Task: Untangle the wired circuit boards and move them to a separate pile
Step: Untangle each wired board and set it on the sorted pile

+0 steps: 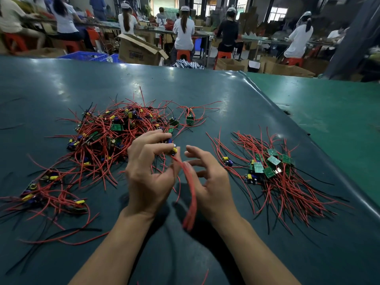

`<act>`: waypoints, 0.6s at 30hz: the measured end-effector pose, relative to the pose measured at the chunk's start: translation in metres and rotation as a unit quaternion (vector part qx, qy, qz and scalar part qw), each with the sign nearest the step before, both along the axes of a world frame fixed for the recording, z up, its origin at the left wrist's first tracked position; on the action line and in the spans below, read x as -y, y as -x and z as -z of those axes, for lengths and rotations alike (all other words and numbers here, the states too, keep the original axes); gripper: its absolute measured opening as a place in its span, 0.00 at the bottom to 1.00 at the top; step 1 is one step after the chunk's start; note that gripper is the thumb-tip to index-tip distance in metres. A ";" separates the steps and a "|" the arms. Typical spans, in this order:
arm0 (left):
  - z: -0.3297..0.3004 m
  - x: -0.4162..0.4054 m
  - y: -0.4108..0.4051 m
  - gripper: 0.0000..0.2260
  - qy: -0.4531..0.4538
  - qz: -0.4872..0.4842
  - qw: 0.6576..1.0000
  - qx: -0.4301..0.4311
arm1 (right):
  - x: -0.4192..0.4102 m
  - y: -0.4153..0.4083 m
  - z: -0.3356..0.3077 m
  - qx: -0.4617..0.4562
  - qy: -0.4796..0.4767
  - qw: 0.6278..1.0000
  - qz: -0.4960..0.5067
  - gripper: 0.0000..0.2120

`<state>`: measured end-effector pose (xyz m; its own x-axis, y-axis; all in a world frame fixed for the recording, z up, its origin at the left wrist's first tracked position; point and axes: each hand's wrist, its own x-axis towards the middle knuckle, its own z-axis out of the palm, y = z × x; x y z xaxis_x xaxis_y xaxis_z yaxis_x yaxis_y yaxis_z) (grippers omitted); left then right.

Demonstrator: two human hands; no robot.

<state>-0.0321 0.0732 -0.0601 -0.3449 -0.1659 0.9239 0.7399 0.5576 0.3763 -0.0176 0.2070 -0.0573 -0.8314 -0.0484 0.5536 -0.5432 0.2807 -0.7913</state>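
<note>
Box (139, 52) print is unreadable. The left hand (150, 171) pinches a board (173, 150); the right hand (207, 182), fingers loosely spread, touches its red wires (190, 194) between two piles (115, 132) (271, 171).

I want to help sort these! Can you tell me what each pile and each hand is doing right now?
Big pile: tangled, red wires knotted together.
Right pile: sorted, boards stacked, wires fanned towards the person.
Small left clump: loose, apart from the big pile.
Held board: lifted, its red wires blurred.
Left hand: fingers pinch the held board.
Right hand: fingers spread, beside the wires.
</note>
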 end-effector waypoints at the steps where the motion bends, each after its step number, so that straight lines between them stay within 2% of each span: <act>1: -0.001 0.002 -0.001 0.07 0.018 -0.010 1.000 0.000 | 0.000 0.000 0.000 -0.001 0.011 1.000 -0.005 0.16; 4: -0.009 0.004 -0.004 0.10 0.054 -0.027 0.998 -0.012 | 0.002 -0.002 0.000 0.011 0.053 0.998 -0.045 0.13; 6: -0.015 0.004 -0.008 0.14 0.081 -0.032 0.996 -0.015 | 0.001 -0.003 -0.004 0.060 0.139 0.984 -0.093 0.10; 8: -0.019 0.003 -0.011 0.15 0.104 -0.028 0.994 -0.006 | -0.001 -0.003 -0.009 0.130 0.230 0.953 -0.150 0.09; 13: -0.018 -0.001 -0.013 0.21 0.095 -0.009 0.993 0.065 | -0.009 -0.001 -0.016 0.228 0.350 0.880 -0.226 0.10; 15: -0.015 0.000 -0.011 0.17 0.099 -0.002 0.991 0.092 | -0.010 0.001 -0.016 0.236 0.356 0.882 -0.199 0.10; 18: -0.010 -0.001 -0.008 0.18 0.117 0.008 0.986 0.121 | -0.012 0.004 -0.013 0.215 0.300 0.924 -0.100 0.08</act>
<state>-0.0238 0.0737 -0.0501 -0.5599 0.0493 0.8271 0.6538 0.6395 0.4045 -0.0218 0.2190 -0.0447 -0.9884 -0.0165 0.1511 -0.1358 -0.3504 -0.9267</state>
